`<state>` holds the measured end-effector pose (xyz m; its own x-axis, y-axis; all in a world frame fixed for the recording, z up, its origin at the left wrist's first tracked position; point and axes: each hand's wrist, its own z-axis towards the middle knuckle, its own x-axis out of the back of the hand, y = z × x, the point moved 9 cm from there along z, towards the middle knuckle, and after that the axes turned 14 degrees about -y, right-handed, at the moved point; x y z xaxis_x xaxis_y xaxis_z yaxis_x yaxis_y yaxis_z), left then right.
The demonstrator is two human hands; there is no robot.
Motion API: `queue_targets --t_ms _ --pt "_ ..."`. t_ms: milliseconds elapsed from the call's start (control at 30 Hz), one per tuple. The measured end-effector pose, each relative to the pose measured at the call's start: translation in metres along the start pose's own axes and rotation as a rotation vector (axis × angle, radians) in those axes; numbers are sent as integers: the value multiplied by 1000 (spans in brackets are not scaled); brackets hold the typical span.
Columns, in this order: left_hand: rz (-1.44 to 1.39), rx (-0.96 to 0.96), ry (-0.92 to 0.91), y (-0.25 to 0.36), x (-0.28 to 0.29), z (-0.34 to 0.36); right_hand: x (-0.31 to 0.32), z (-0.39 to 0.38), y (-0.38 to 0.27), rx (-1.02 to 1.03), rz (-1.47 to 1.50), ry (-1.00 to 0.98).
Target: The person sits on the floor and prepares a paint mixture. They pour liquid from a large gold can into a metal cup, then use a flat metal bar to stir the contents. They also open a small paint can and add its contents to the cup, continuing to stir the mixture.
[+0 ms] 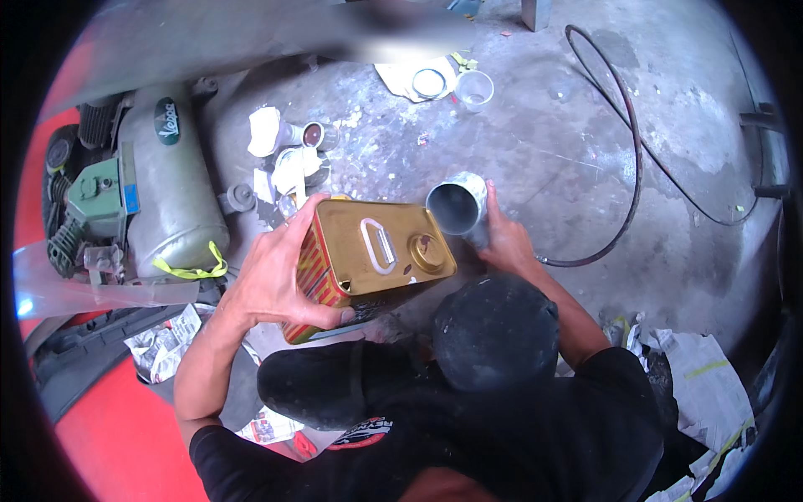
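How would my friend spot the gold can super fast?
Find the big grey tank at left, then go right to the person's left hand. It holds the gold-topped can. Unlike the round grey cup in the right hand, this can is boxy and striped, with a pale handle on top.

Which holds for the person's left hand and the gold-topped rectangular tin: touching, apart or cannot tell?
Touching. The head view shows the left hand gripping the left end of the gold-topped rectangular tin, thumb lying against the near side.

The tin (355, 272) is gold-topped — its side (313, 269) striped red-yellow
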<state>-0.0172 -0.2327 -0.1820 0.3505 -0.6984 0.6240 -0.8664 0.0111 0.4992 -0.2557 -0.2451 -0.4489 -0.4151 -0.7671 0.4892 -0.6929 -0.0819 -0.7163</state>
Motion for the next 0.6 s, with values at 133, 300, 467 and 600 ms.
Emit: queue_targets --t_ms 133,300,467,600 --pt "18 47 -44 5 -1 7 -9 -3 -7 29 -26 -75" --pt "-5 71 -128 19 -10 22 -14 -3 -6 49 -7 -88" --pt "-2 71 -144 21 -11 31 -10 -6 -6 43 -6 -102" --pt "-18 72 -140 23 -10 33 -12 -10 -6 6 -16 -162"
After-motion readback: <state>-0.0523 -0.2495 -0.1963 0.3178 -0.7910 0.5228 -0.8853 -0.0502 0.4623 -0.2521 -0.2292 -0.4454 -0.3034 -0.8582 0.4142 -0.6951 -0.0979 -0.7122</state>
